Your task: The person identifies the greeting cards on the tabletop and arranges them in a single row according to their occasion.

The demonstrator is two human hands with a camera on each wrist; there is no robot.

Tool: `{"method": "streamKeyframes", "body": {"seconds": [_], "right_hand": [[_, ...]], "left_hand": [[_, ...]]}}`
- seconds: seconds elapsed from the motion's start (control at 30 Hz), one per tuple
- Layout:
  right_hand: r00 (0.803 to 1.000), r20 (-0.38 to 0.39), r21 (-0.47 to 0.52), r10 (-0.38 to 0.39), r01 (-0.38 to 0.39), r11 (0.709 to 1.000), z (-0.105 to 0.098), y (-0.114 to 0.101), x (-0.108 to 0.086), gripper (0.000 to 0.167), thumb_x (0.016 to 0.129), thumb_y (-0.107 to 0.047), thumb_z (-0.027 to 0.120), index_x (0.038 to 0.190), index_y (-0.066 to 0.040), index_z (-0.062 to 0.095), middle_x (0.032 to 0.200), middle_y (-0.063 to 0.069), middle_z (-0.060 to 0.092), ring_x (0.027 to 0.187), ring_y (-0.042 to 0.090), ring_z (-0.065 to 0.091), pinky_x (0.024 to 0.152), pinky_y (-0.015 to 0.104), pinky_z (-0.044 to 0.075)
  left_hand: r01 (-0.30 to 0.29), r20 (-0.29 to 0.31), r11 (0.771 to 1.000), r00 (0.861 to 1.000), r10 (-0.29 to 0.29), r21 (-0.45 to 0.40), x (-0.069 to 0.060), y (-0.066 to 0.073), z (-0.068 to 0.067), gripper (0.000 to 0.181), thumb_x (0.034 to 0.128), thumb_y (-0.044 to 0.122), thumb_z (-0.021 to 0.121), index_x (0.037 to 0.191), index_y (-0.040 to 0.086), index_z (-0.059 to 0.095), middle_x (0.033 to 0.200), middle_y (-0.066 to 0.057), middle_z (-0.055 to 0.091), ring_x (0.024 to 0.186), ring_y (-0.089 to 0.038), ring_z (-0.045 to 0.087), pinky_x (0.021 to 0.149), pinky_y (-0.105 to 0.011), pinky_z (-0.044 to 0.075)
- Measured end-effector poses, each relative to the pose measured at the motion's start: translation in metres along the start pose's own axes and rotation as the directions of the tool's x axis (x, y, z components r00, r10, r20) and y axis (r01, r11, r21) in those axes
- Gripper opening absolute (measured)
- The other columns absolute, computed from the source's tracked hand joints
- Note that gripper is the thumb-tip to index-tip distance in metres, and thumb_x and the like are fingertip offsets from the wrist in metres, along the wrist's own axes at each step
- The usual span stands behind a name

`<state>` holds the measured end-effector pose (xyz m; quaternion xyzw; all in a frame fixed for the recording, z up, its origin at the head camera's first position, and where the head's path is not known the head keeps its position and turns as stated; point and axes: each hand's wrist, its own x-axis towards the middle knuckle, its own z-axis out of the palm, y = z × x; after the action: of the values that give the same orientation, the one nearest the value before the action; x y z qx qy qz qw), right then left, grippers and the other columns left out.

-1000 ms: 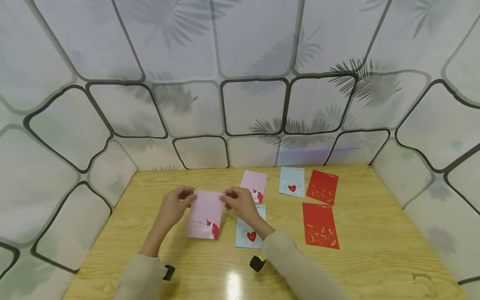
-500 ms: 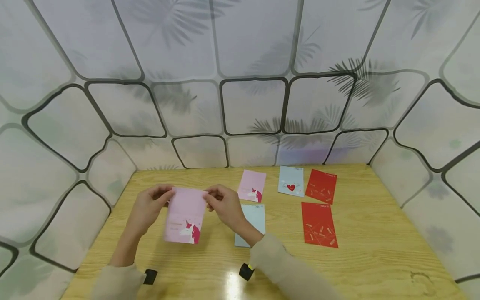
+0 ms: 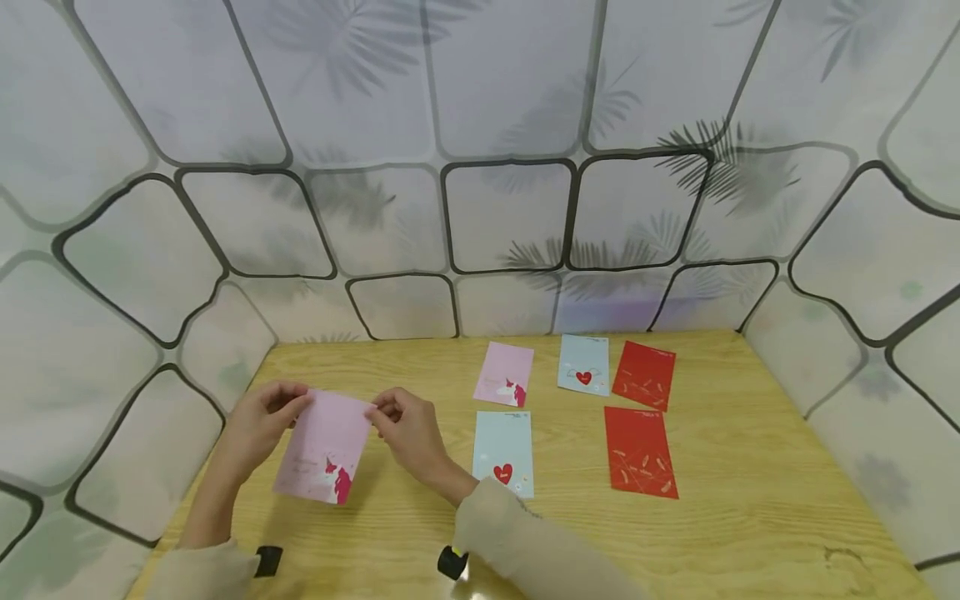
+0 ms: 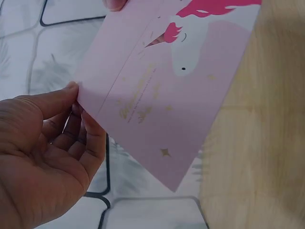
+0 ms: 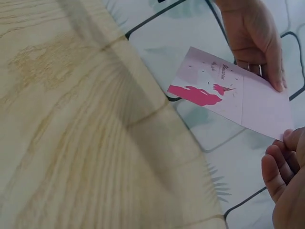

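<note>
A pink card [image 3: 322, 442] with a white unicorn and a magenta mane hangs tilted above the left part of the table. My left hand [image 3: 251, 429] pinches its upper left corner between thumb and fingers. At the upper right corner, my right hand [image 3: 412, 435] pinches it as well. The left wrist view brings out a thin line across the card [image 4: 186, 95], small gold stars and gold lettering. In the right wrist view both the left hand [image 5: 252, 43] and the right hand [image 5: 290, 176] grip the plain end of the card [image 5: 228, 90].
On the wooden table [image 3: 720, 533] lie a second pink unicorn card [image 3: 506, 373], two pale blue heart cards [image 3: 583, 362], [image 3: 502, 442] and two red cards [image 3: 645, 375], [image 3: 641, 452]. Patterned fabric walls [image 3: 510, 217] stand around the back and sides.
Both hands have carried the pink card left and slightly toward the front of the table. The lower blue card, earlier partly covered by the right arm, shows more now.
</note>
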<state>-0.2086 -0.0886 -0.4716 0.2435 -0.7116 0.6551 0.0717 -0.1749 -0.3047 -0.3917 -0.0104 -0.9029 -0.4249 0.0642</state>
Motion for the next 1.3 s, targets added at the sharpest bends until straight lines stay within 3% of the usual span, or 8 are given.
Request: {"method": "streamKeyframes", "body": {"seconds": [0.3,0.53,0.8,0.97,1.17,1.3], "right_hand": [[0.992,0.055,-0.045,0.114,-0.112,0.993,0.016,0.016,0.002,0.006,0.099,-0.006,0.07,0.102,-0.001,0.071,0.084,0.008,0.072,0.07,0.027,0.071,0.059,0.019,0.055],[0.963,0.07,-0.107,0.259,-0.251,0.962,0.023,0.031,0.0,0.003,0.097,-0.008,0.072,0.099,-0.005,0.071,0.078,-0.005,0.07,0.068,0.012,0.068,0.058,0.018,0.051],[0.956,0.074,-0.231,0.282,-0.259,0.938,0.031,0.046,0.0,0.005,0.095,-0.011,0.075,0.093,-0.007,0.073,0.077,-0.007,0.068,0.066,-0.001,0.058,0.061,0.017,0.049],[0.952,0.084,-0.301,0.293,-0.257,0.919,0.034,0.053,-0.002,0.006,0.094,-0.011,0.076,0.089,-0.008,0.073,0.074,-0.009,0.066,0.065,-0.001,0.056,0.061,0.017,0.048],[0.958,0.089,-0.38,0.271,-0.219,0.899,0.032,0.057,0.0,0.006,0.094,-0.012,0.076,0.09,-0.011,0.073,0.077,-0.009,0.066,0.068,-0.001,0.056,0.064,0.018,0.048],[0.957,0.096,-0.431,0.273,-0.208,0.878,0.034,0.06,0.0,0.006,0.094,-0.015,0.077,0.09,-0.013,0.074,0.078,-0.01,0.067,0.068,-0.001,0.056,0.063,0.018,0.047]], "left_hand": [[0.075,0.024,0.997,0.997,-0.075,0.023,0.002,-0.031,0.003,0.032,0.1056,0.017,0.062,0.12,-0.011,0.064,0.109,-0.02,0.069,0.085,-0.009,0.062,0.069,-0.023,0.057],[0.144,0.059,0.99,0.988,-0.144,0.011,0.006,-0.056,0.016,0.03,0.1058,0.016,0.061,0.12,-0.01,0.064,0.11,-0.02,0.069,0.091,-0.015,0.063,0.072,-0.024,0.058],[0.182,0.078,0.983,0.98,-0.183,0.015,0.008,-0.073,0.023,0.027,0.1048,0.012,0.062,0.117,-0.012,0.064,0.106,-0.019,0.069,0.09,-0.021,0.064,0.073,-0.03,0.059],[0.172,0.077,0.982,0.981,-0.178,0.079,0.008,-0.082,0.027,0.021,0.1019,0.007,0.063,0.11,-0.012,0.066,0.097,-0.018,0.071,0.083,-0.018,0.065,0.067,-0.028,0.056],[0.185,0.08,0.979,0.978,-0.192,0.09,0.009,-0.093,0.034,0.019,0.0997,0.006,0.065,0.104,-0.012,0.066,0.092,-0.015,0.07,0.077,-0.014,0.062,0.063,-0.024,0.052],[0.201,0.069,0.971,0.975,-0.211,0.132,0.01,-0.099,0.036,0.02,0.0997,0.009,0.066,0.103,-0.01,0.067,0.089,-0.013,0.07,0.077,-0.016,0.06,0.062,-0.027,0.05]]}}
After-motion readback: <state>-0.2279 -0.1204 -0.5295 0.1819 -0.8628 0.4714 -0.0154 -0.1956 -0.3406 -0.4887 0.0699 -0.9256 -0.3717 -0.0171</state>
